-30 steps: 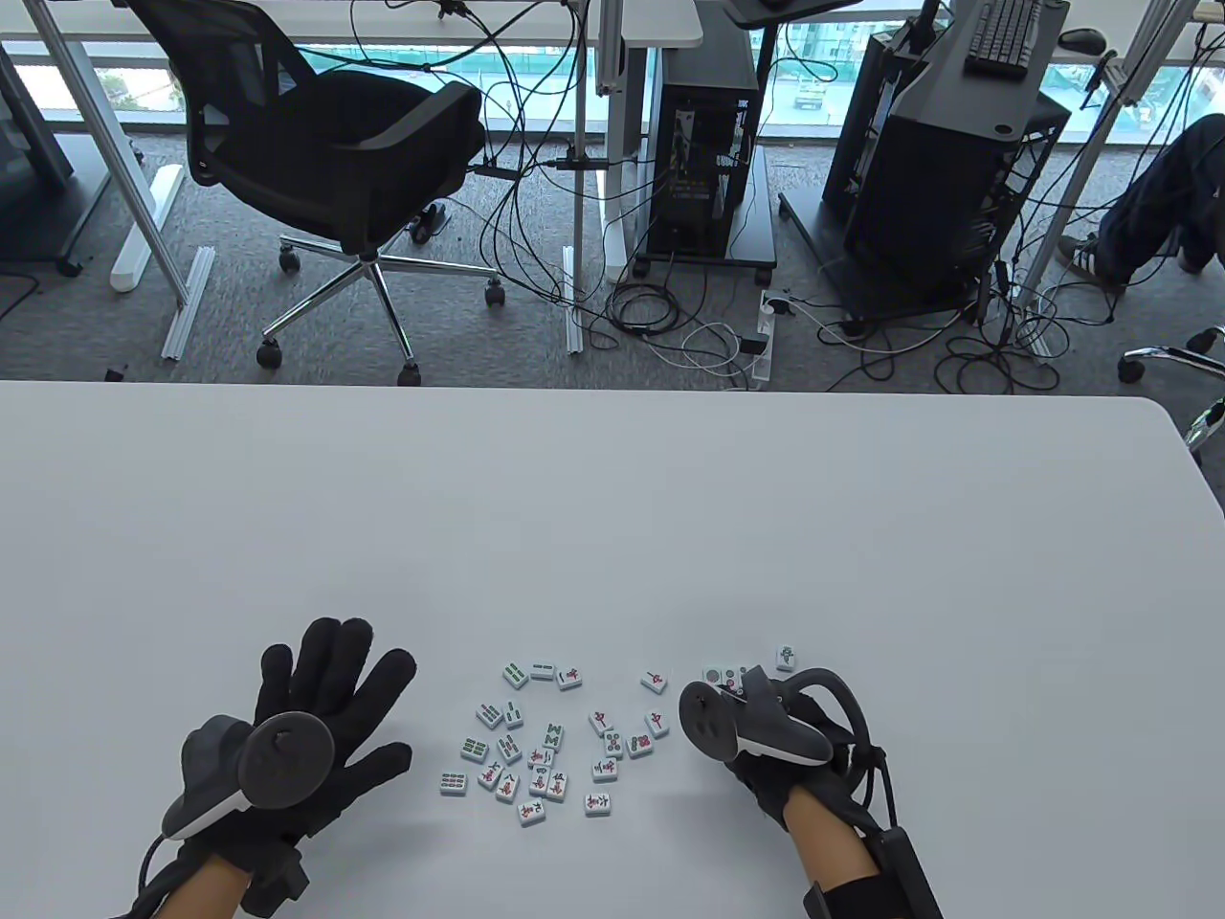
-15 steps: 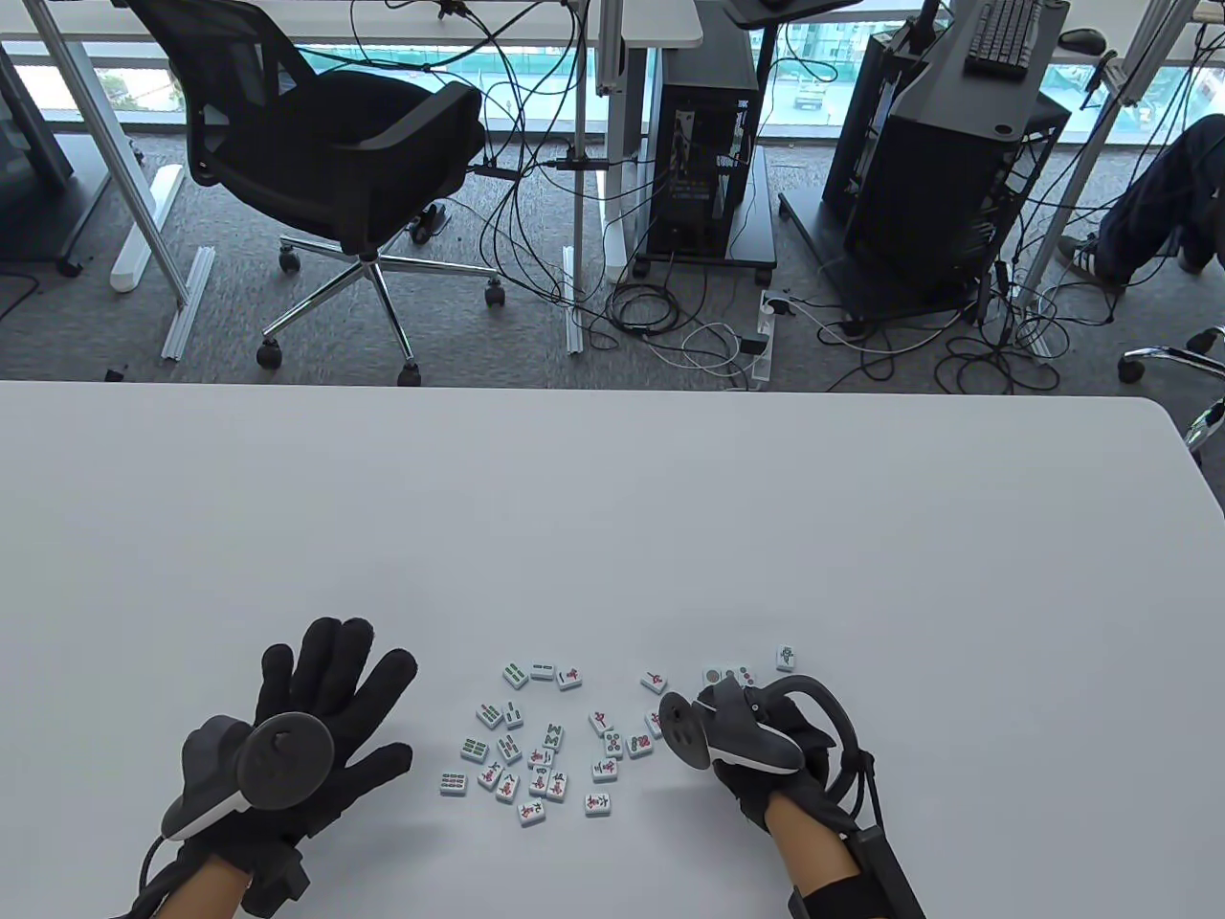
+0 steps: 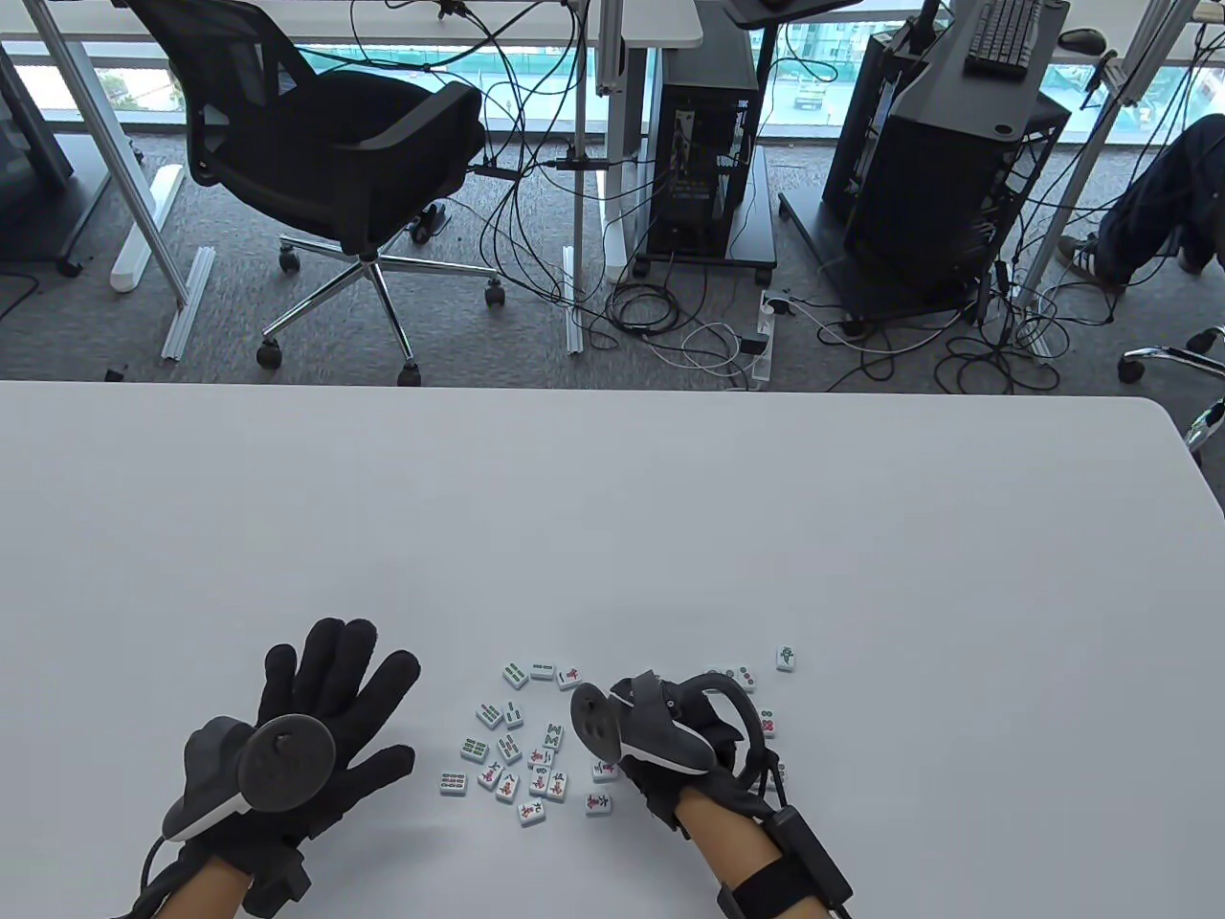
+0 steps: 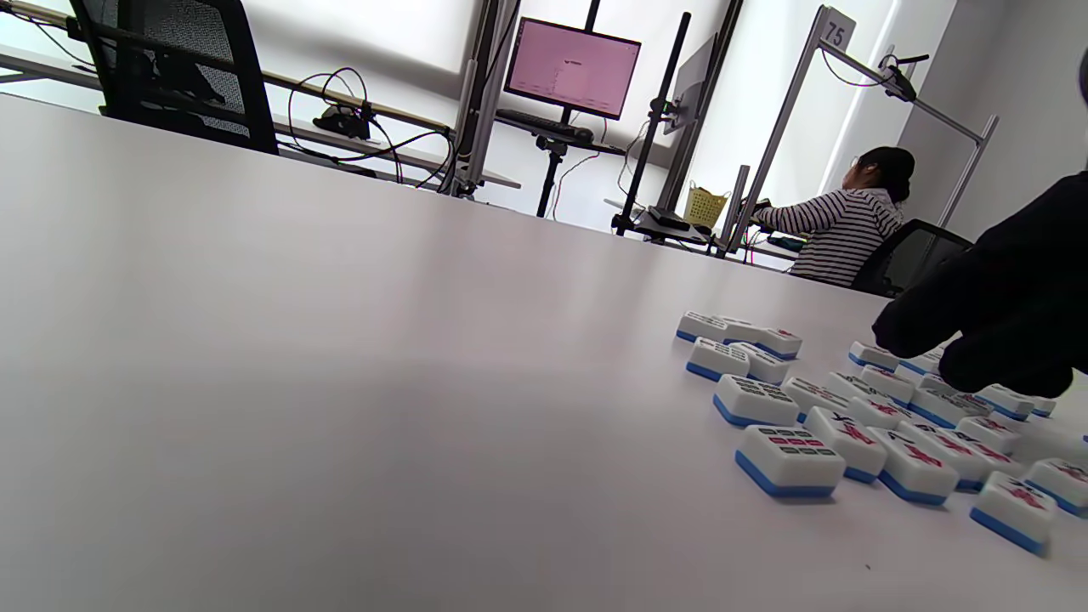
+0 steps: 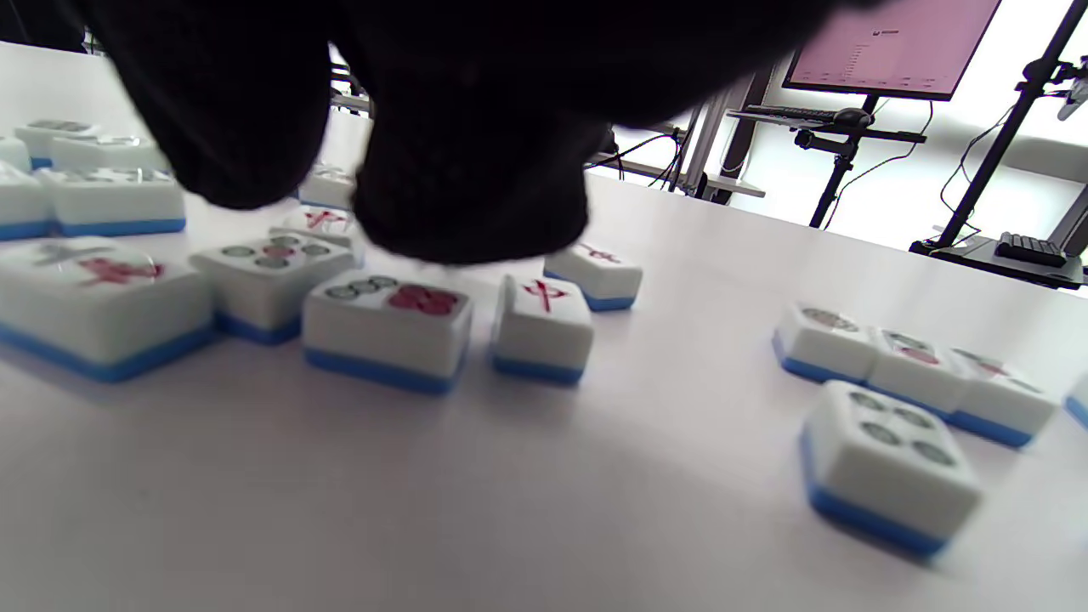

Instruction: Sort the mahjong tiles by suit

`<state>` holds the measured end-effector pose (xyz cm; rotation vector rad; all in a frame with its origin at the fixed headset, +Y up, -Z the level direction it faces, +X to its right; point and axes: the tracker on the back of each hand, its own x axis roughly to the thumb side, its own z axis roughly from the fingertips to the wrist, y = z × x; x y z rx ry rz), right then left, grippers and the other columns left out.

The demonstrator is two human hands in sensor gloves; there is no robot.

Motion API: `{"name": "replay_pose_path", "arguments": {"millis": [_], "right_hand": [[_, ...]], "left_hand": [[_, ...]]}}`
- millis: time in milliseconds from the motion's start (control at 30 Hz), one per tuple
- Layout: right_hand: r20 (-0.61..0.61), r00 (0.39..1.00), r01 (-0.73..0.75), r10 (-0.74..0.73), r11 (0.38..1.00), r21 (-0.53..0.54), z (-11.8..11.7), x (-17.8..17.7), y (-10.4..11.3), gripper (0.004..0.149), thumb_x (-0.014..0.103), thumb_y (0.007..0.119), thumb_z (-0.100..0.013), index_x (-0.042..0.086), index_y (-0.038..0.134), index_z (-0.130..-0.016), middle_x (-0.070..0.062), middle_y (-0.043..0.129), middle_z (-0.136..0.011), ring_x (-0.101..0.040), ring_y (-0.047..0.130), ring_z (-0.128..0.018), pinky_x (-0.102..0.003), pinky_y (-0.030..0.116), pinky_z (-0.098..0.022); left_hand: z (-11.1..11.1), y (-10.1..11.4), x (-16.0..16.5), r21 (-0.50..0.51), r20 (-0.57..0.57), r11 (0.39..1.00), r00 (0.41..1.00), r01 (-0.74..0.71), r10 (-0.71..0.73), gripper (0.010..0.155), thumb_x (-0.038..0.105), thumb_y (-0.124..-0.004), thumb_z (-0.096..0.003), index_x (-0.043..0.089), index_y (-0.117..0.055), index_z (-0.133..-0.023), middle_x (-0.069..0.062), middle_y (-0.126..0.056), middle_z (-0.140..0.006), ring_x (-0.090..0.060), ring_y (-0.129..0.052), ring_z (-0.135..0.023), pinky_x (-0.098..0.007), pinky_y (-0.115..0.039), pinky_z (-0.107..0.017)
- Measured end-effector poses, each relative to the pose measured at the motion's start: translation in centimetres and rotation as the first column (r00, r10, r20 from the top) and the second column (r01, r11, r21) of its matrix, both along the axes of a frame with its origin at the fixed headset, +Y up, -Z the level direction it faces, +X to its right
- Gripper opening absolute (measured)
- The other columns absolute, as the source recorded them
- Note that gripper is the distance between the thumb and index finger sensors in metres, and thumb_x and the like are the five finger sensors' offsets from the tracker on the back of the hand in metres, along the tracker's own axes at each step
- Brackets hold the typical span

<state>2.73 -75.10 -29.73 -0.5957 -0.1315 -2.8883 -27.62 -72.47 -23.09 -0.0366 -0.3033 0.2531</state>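
**Table view: right hand over the mixed pile, next tile not yet picked**

Table view shows the left hand [image 3: 330,713] flat on the tabletop [image 3: 612,517], fingers spread wide, holding nothing, just left of the mahjong tiles [image 3: 522,756]. Right hand [image 3: 684,751] sits over the right part of that loose cluster; its tracker hides the fingers from above. Right wrist view: gloved fingertips [image 5: 472,204] hang low over face-up tiles, looks like touching or nearly so, but can't tell if anything is pinched – grip state unclear.

Sorted so far, by the look of it: a short row of circle tiles [image 3: 735,678] to the right w/ one more circle tile [image 3: 768,724] nearby, plus a lone tile [image 3: 786,658] further right. Bamboo and character tiles remain jumbled in the middle.

Step, as I read it: reaching back into the pile for another circle tile. Next move needs a clean pinch on one tile w/o dragging neighbours, then carry it right to the row.
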Motion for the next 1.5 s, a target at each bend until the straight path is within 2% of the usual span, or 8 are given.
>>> {"name": "replay_pose_path", "arguments": {"millis": [233,567,800,1000,1167,1300,1400,1500], "right_hand": [[0.032,0.999,0.015,-0.013,0.998,-0.061,-0.7,0.3,-0.4,0.057,0.045,0.081,-0.041,0.01,0.082,-0.085,-0.001,0.097,-0.035,-0.01,0.087,-0.007,-0.027,0.079,-0.006],[0.049,0.998,0.047,-0.046,0.999,-0.025,-1.2,0.7,-0.6,0.053,0.042,0.081,-0.042,0.011,0.082,-0.084,-0.002,0.097,-0.034,-0.01,0.087,-0.007,-0.027,0.079,-0.006],[-0.008,1.0,0.001,-0.002,0.995,-0.103,-0.4,0.2,-0.2,0.059,0.044,0.084,-0.039,0.01,0.081,-0.087,-0.002,0.097,-0.035,-0.01,0.087,-0.007,-0.027,0.079,-0.006],[-0.031,0.995,-0.102,0.1,0.99,-0.094,-0.6,-0.6,-0.8,0.056,0.039,0.088,-0.038,0.01,0.082,-0.085,0.0,0.097,-0.032,-0.009,0.085,-0.005,-0.027,0.079,-0.005],[-0.027,0.999,-0.038,0.035,0.993,-0.115,-1.1,-0.4,-0.9,0.056,0.04,0.09,-0.036,0.008,0.083,-0.082,0.001,0.097,-0.03,-0.008,0.085,-0.004,-0.026,0.079,-0.004],[0.004,0.994,0.104,-0.105,0.979,-0.175,-1.7,0.9,0.4,0.057,0.04,0.09,-0.036,0.007,0.084,-0.082,0.001,0.097,-0.031,-0.008,0.085,-0.004,-0.026,0.079,-0.004],[0.021,0.982,0.19,-0.189,0.975,-0.113,-1.8,2.4,2.3,0.057,0.039,0.09,-0.036,0.007,0.083,-0.083,0.001,0.097,-0.032,-0.009,0.086,-0.005,-0.026,0.08,-0.005],[0.012,0.979,0.204,-0.203,0.976,-0.076,-1.9,4.8,4.0,0.058,0.038,0.089,-0.036,0.007,0.081,-0.084,0.0,0.097,-0.035,-0.009,0.087,-0.008,-0.027,0.08,-0.008]], "left_hand": [[-0.1,-0.4,0.3,-0.012,0.012,1.0,1.0,0.017,-0.016,0.078,0.08,-0.053,-0.0446,0.055,-0.021,-0.111,0.023,0.008,-0.117,-0.011,0.013,-0.114,-0.045,0.005,-0.081],[-0.1,-0.5,0.3,-0.022,0.012,1.0,1.0,0.022,-0.021,0.078,0.08,-0.053,-0.0445,0.054,-0.021,-0.111,0.023,0.008,-0.117,-0.011,0.013,-0.114,-0.045,0.005,-0.081],[-0.2,-0.5,0.3,-0.022,0.01,1.0,1.0,0.017,-0.017,0.078,0.08,-0.053,-0.0445,0.055,-0.021,-0.111,0.023,0.008,-0.117,-0.011,0.013,-0.114,-0.045,0.005,-0.081],[-0.1,-0.5,0.3,-0.019,0.01,1.0,1.0,0.019,-0.019,0.078,0.08,-0.053,-0.0445,0.055,-0.021,-0.111,0.023,0.008,-0.117,-0.011,0.012,-0.114,-0.045,0.005,-0.081],[-0.1,-0.5,0.3,-0.018,0.012,1.0,1.0,0.017,-0.016,0.078,0.08,-0.053,-0.0445,0.054,-0.021,-0.111,0.023,0.008,-0.117,-0.011,0.012,-0.114,-0.045,0.005,-0.081],[0.0,-0.4,0.4,-0.011,0.015,1.0,1.0,0.018,-0.018,0.078,0.08,-0.053,-0.0445,0.055,-0.021,-0.111,0.023,0.008,-0.117,-0.011,0.012,-0.114,-0.045,0.005,-0.081],[0.0,-0.3,0.2,-0.008,0.009,1.0,1.0,0.011,-0.011,0.078,0.08,-0.053,-0.0445,0.055,-0.021,-0.111,0.023,0.008,-0.117,-0.011,0.012,-0.114,-0.045,0.005,-0.081],[-0.1,-0.3,0.1,-0.009,0.003,1.0,1.0,0.003,-0.003,0.078,0.08,-0.053,-0.0446,0.055,-0.021,-0.111,0.023,0.008,-0.117,-0.011,0.013,-0.114,-0.045,0.005,-0.081]]}}
